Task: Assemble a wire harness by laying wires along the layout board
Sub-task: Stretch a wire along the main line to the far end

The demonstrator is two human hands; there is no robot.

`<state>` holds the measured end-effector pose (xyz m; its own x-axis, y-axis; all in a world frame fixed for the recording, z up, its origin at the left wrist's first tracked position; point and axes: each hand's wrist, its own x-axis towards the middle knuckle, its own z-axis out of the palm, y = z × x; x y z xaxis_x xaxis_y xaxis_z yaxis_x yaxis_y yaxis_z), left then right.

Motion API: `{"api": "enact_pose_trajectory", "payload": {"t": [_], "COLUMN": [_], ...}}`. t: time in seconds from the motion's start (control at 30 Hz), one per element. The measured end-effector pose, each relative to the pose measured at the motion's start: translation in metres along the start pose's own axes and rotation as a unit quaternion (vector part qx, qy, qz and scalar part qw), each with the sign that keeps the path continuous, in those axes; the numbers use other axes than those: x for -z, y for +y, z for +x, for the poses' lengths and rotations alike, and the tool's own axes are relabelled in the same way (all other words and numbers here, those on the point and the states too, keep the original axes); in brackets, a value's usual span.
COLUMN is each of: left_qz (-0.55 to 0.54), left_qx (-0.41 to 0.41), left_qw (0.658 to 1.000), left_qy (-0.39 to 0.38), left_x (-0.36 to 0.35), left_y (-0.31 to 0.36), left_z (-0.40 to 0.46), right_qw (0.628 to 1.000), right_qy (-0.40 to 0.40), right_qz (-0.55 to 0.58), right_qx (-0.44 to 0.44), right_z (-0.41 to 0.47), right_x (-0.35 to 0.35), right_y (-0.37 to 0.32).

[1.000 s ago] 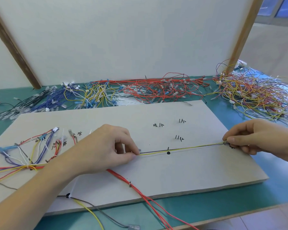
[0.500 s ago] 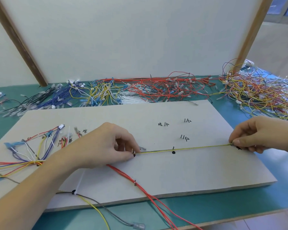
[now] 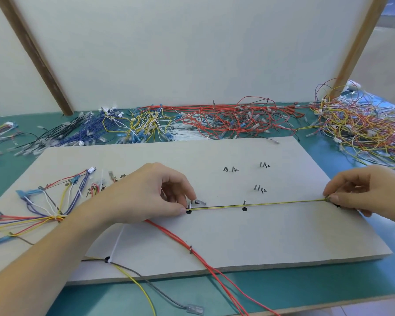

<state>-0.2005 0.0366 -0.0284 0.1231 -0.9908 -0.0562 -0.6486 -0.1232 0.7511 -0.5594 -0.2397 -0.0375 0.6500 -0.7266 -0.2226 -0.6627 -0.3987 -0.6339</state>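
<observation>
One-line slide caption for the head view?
Left hand and right hand pinch a yellow and dark wire pair taut across the layout board.

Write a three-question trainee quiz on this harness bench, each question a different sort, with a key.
1. True or false: the yellow and black wire pair hangs slack between the hands.
2. Multiple choice: the red wires leave the layout board over its
A. far edge
B. near edge
C. right edge
3. Fill in: the right hand pinches the wire pair near the board's ____ edge.

Key
1. False: it runs straight and taut from the left hand to the right hand, passing a black dot.
2. B
3. right
</observation>
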Motion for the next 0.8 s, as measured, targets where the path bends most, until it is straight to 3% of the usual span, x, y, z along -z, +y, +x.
{"api": "enact_pose_trajectory", "payload": {"t": [0.2,0.4,0.5,0.6,0.67,0.8], "left_qz": [-0.013,-0.016,-0.011,0.000,0.010,-0.004], "left_qx": [0.001,0.003,0.002,-0.008,-0.025,-0.058], "left_qw": [1.000,1.000,1.000,1.000,0.999,0.998], "left_qy": [-0.010,-0.008,-0.002,0.010,0.024,0.011], "left_x": [0.001,-0.002,-0.002,-0.003,-0.001,-0.002], "left_y": [-0.002,-0.003,-0.003,-0.002,-0.002,0.002], "left_z": [0.000,0.000,0.000,0.000,-0.002,-0.005], "right_qw": [0.984,0.937,0.941,0.971,0.974,0.978], "right_qy": [0.131,0.288,0.234,0.079,0.018,0.019], "right_qz": [-0.110,-0.153,-0.108,0.026,0.053,-0.006], "right_qx": [0.043,0.123,0.220,0.225,0.221,0.210], "right_z": [-0.013,-0.041,-0.069,-0.084,-0.086,-0.083], "right_x": [-0.019,-0.067,-0.105,-0.137,-0.153,-0.172], "right_y": [-0.011,-0.058,-0.096,-0.129,-0.143,-0.157]}}
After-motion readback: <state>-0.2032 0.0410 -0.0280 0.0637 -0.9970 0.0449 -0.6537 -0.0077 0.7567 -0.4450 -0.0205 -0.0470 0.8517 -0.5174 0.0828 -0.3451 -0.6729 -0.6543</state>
